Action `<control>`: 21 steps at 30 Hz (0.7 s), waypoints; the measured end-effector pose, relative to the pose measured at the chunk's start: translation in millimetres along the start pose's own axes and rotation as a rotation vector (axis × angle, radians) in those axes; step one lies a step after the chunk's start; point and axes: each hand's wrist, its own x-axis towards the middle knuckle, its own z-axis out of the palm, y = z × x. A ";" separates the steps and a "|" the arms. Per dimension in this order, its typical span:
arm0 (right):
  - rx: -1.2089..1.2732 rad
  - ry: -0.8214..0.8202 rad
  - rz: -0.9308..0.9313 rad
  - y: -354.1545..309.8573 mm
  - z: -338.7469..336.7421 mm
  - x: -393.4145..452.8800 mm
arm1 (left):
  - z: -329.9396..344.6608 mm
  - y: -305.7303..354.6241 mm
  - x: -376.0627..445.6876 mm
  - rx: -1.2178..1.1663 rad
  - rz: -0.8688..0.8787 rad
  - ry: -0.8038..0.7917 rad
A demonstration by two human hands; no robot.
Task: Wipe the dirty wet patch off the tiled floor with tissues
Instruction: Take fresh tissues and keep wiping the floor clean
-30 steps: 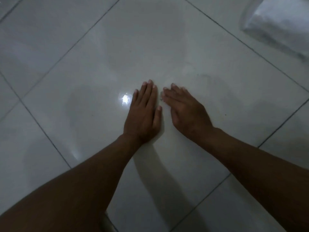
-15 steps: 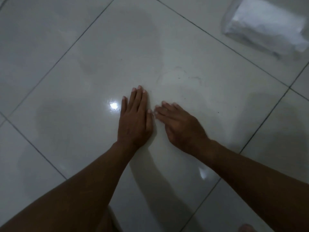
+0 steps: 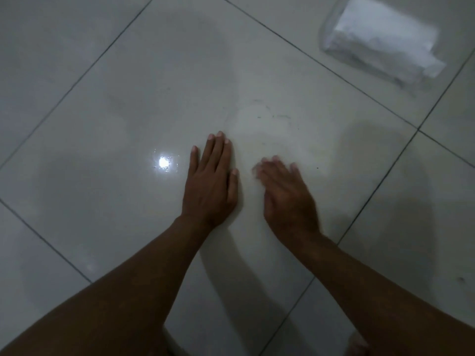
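Note:
My left hand (image 3: 210, 185) lies flat, palm down, on a glossy white floor tile (image 3: 144, 104), holding nothing. To its right, my right hand (image 3: 285, 195) is blurred and empty, fingers slightly spread, just above or on the tile. Just beyond both hands lies the wet patch (image 3: 267, 124), a pale film with thin dark dirt streaks and specks. A pack of white tissues (image 3: 383, 39) in clear wrapping lies on the floor at the top right, well away from both hands.
Dark grout lines (image 3: 380, 186) cross the floor diagonally around the big tile. A bright lamp reflection (image 3: 164, 162) shines left of my left hand. Shadows of my arms fall on the tile below the hands.
My right hand has shifted to the right, away from the left hand, and is blurred with motion. The view has tilted so the tissue pack shows more fully.

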 end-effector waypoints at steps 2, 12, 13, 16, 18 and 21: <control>-0.029 0.090 0.174 15.9 -5.1 5.4 | 3.2 8.0 7.5 -0.003 0.008 -0.004; -0.014 0.140 0.082 53.9 -23.5 -24.0 | 19.9 45.8 38.4 0.016 0.130 -0.040; -0.022 0.184 0.151 59.3 -22.7 -21.8 | 20.8 48.2 40.6 0.017 0.129 -0.040; -0.022 0.260 0.311 67.6 -16.5 -0.8 | 24.0 51.7 42.5 0.024 0.126 -0.040; -0.012 0.252 0.327 60.4 -11.1 12.7 | 24.7 51.5 42.4 0.034 0.132 -0.036; -0.015 0.156 0.080 48.1 -9.6 10.9 | 23.2 51.8 42.4 0.027 0.139 -0.026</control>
